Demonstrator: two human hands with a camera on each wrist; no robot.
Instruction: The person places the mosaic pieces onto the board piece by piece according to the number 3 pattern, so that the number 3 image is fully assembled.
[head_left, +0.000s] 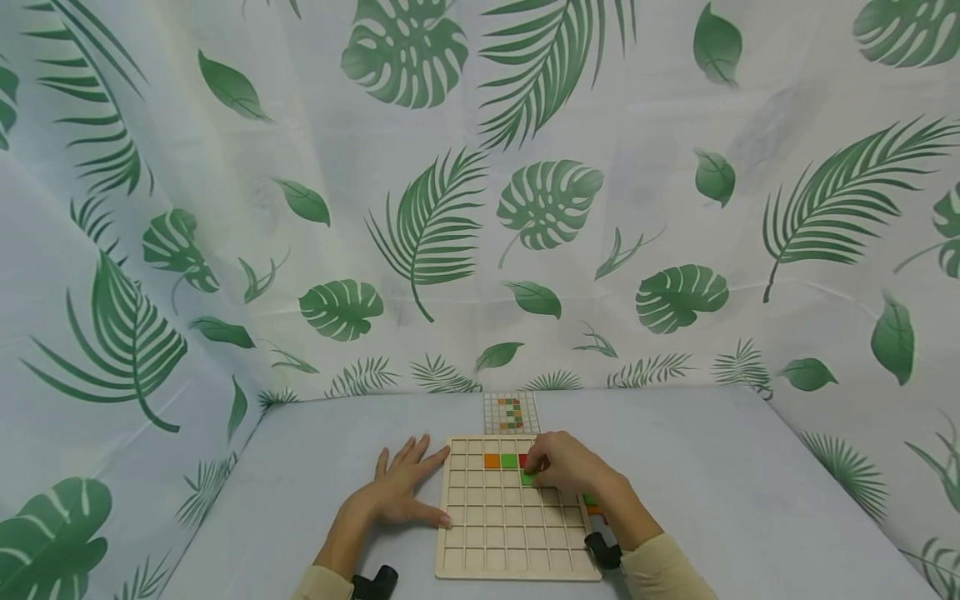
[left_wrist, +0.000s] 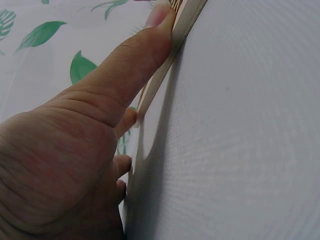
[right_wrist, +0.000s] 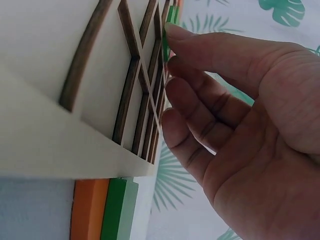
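A wooden grid board (head_left: 517, 537) lies on the table. In one of its upper rows sit an orange tile (head_left: 492, 461), a green tile (head_left: 509, 461) and a red tile (head_left: 523, 460). Just below the red one is a second green tile (head_left: 527, 479), pinched at the fingertips of my right hand (head_left: 566, 465), which partly covers it. In the right wrist view my thumb (right_wrist: 200, 47) meets the green tile while the other fingers curl over the grid. My left hand (head_left: 397, 490) is spread at the board's left side, thumb and index fingertips touching its edge.
A small pattern card (head_left: 512, 413) with coloured squares lies behind the board. Beside the board's right edge, partly under my right wrist, are loose orange (right_wrist: 89, 210) and green tiles (right_wrist: 119, 210). Leaf-print cloth (head_left: 465, 333) hangs at the back and sides.
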